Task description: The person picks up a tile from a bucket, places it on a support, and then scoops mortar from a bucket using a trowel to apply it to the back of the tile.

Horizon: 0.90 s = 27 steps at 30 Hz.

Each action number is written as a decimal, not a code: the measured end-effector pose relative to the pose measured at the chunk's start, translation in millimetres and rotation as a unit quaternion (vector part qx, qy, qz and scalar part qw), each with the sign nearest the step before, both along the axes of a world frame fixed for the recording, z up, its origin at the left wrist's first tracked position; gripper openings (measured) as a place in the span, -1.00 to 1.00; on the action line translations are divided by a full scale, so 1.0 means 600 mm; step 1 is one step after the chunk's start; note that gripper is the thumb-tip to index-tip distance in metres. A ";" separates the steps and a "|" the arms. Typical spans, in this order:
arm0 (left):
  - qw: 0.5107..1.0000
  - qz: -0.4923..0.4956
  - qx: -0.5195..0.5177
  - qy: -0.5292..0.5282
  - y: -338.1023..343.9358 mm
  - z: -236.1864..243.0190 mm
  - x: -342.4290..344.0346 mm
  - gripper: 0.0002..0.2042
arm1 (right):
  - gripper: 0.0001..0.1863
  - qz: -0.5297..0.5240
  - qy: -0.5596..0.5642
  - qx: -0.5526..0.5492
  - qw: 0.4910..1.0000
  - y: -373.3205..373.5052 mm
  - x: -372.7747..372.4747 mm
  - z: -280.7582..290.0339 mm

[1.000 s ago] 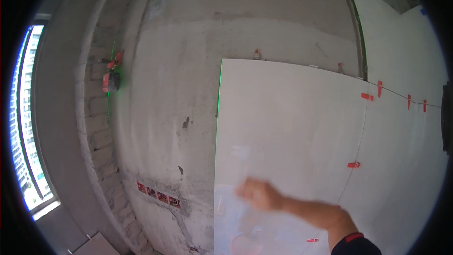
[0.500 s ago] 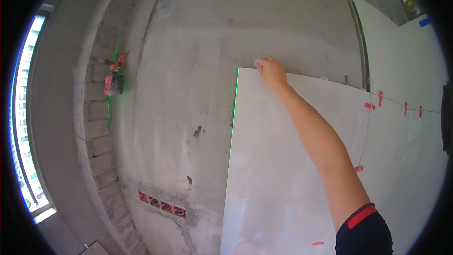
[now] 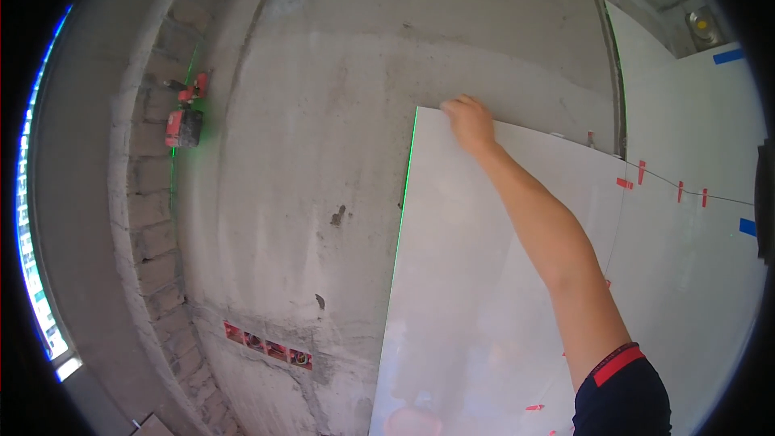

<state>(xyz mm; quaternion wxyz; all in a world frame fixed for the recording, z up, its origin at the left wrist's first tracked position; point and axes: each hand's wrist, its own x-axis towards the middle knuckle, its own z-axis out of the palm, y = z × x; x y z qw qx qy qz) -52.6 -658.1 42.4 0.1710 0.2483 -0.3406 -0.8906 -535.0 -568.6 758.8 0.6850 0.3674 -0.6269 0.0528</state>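
My right hand [image 3: 471,123] is at the top edge of a large white wall tile [image 3: 476,291], near its upper left corner, with fingers curled closed; whatever is in them is hidden. My bare forearm crosses the tile from the lower right. A thin green laser line runs along the tile's left edge. Red tile levelling wedges [image 3: 624,183] sit in the joint at the right, and a small clip [image 3: 590,139] stands on the tile's top edge. My left hand is out of view.
A red-and-black laser level [image 3: 184,127] hangs on the blockwork strip [image 3: 153,226] at the left, beside a bright window. Bare plastered wall [image 3: 307,153] has red electrical boxes [image 3: 266,346] low down. More white tiles [image 3: 678,258], with blue tape pieces, cover the right wall.
My right hand rose from low on the tile to its top edge, then shifted slightly right. The view has also shifted.
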 end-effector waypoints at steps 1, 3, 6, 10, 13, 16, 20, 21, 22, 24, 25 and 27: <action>1.000 -0.003 0.006 0.002 -0.003 -0.003 0.000 -0.79 | -0.90 -0.002 -0.001 0.001 1.000 -0.004 0.001 -0.001; 1.000 -0.007 0.015 0.003 -0.005 -0.004 0.000 -0.84 | -0.93 0.023 0.010 -0.002 1.000 -0.008 0.005 -0.003; 1.000 -0.004 0.004 0.009 0.007 0.014 0.004 -0.83 | -0.94 0.011 -0.002 -0.005 1.000 -0.004 0.012 0.003; 1.000 0.002 -0.027 0.010 0.036 -0.031 0.014 -0.75 | -0.93 0.013 -0.023 0.005 1.000 0.009 0.015 0.002; 0.996 -0.014 -0.075 -0.047 0.066 -0.009 0.009 -0.64 | -0.88 0.020 -0.010 -0.013 1.000 0.019 0.015 -0.007; 0.989 0.018 -0.092 -0.114 0.088 -0.091 0.001 -0.61 | -0.71 0.103 0.063 -0.066 0.991 -0.006 0.025 -0.051; 0.962 0.129 -0.165 -0.174 0.113 -0.027 0.025 -0.66 | -0.80 0.348 -0.162 0.088 0.919 -0.016 0.163 -0.310; 0.950 0.103 -0.186 -0.226 0.119 0.003 0.020 -0.61 | -0.84 0.327 -0.207 0.169 0.907 0.031 0.213 -0.384; 0.927 0.119 -0.238 -0.264 0.136 -0.048 0.037 -0.57 | -0.85 0.350 -0.211 0.270 0.872 0.076 0.224 -0.488; 0.888 0.118 -0.252 -0.367 0.156 -0.201 0.021 -0.57 | -0.83 0.327 -0.446 0.435 0.711 0.176 0.191 -0.747; 0.895 0.189 -0.160 -0.371 0.200 -0.305 0.041 -0.55 | -0.81 0.271 -0.554 0.470 0.631 0.226 0.190 -0.898; 0.790 0.210 -0.096 -0.568 0.334 -0.435 0.170 -0.62 | -0.58 0.039 -0.617 0.619 0.483 0.401 0.149 -1.249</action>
